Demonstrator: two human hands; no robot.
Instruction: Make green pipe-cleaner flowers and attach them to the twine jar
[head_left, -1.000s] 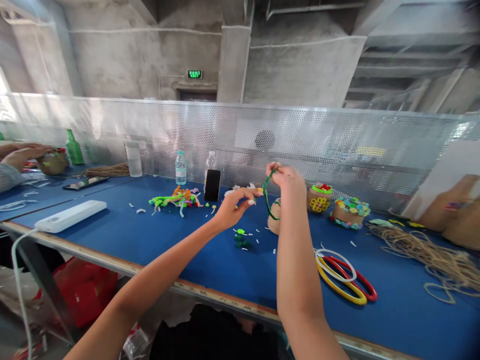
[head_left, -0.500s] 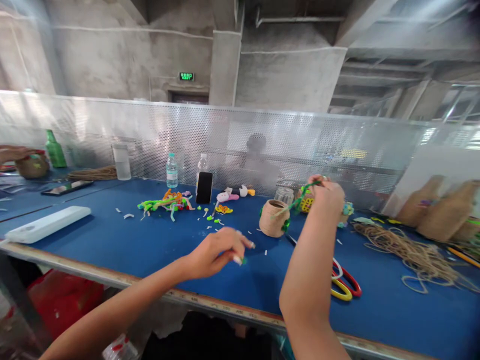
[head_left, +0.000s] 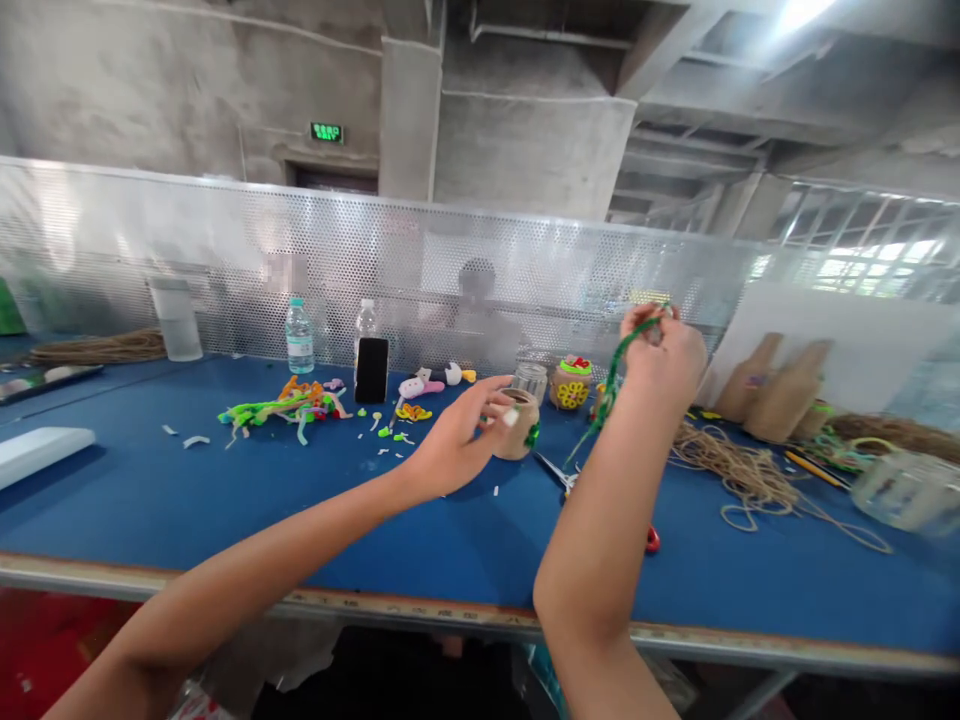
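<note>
My right hand (head_left: 666, 348) is raised above the back right of the table, its fingers closed on a dark green strand (head_left: 615, 372). The strand hangs in a curve toward the tabletop, its lower end thin and loose. My left hand (head_left: 466, 440) is at the left side of a small twine-wrapped jar (head_left: 517, 440), fingers apart. Whether the fingertips touch the jar I cannot tell. Dark green decoration (head_left: 533, 436) sits on the jar's right side. Scissors (head_left: 553, 470) lie right of the jar, partly hidden behind my right forearm.
Behind stand a clear glass jar (head_left: 531, 380) and a decorated jar (head_left: 571, 386). Loose twine (head_left: 739, 470), wrapped bottles (head_left: 780, 395) and a glass jar (head_left: 909, 492) occupy the right. Colourful fuzzy stems (head_left: 289, 405), a phone (head_left: 372, 370) and a water bottle (head_left: 299, 338) are left. A perforated screen (head_left: 420, 260) borders the back.
My left hand has moved up and right to the jar, its fingers spreading. My right hand has risen, drawing the green strand away from the jar. The view has turned right.
</note>
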